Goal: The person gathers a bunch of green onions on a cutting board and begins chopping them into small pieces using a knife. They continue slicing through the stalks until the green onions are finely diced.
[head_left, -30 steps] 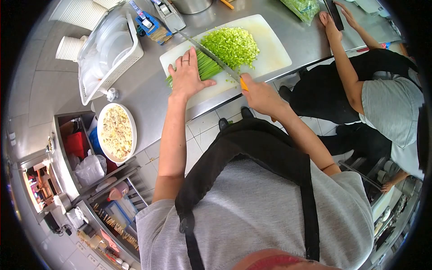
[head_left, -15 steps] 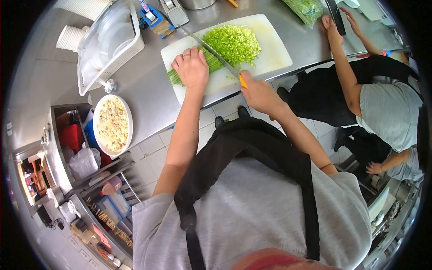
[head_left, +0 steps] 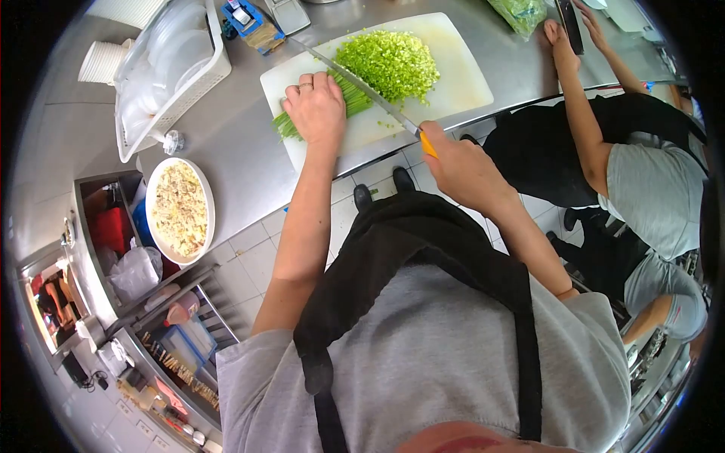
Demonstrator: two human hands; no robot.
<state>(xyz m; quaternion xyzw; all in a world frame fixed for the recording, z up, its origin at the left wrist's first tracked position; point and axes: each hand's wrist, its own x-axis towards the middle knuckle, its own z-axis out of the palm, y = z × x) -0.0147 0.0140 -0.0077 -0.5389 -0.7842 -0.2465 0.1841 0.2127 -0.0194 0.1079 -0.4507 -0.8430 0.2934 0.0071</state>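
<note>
- At the far left, a stack of white cups (head_left: 100,62) lies on its side beside a white basket (head_left: 180,107) filled with clear plastic lids (head_left: 162,64). The basket is by the left end of a steel surface (head_left: 234,143).
- An oval dish (head_left: 210,219) of chopped, pale yellow food (head_left: 180,210) is at the surface's near left corner.
- Toward the far edge, right of the basket, is a blue tape dispenser (head_left: 245,19).
- Next, green stalks (head_left: 284,127) lie bunched on the left part of a white cutting board (head_left: 464,83), which is set along the surface's near edge.
- The person's left hand (head_left: 316,106) rests on the stalks, half closed, fingers together and bent over the bunch, pressing it down.
- A long knife (head_left: 355,79) slants across the board between the stalks and a chopped green pile (head_left: 389,64); its tip extends past the board's far edge.
- The right hand (head_left: 464,170) is closed firmly around the knife's yellow handle (head_left: 428,143), just off the board's near edge.
- Farther right, a clear bag of leafy greens (head_left: 521,15) lies toward the far edge.
- At the far right, a co-worker in a dark apron (head_left: 540,155) holds a dark, flat device (head_left: 570,29) over the surface.
</note>
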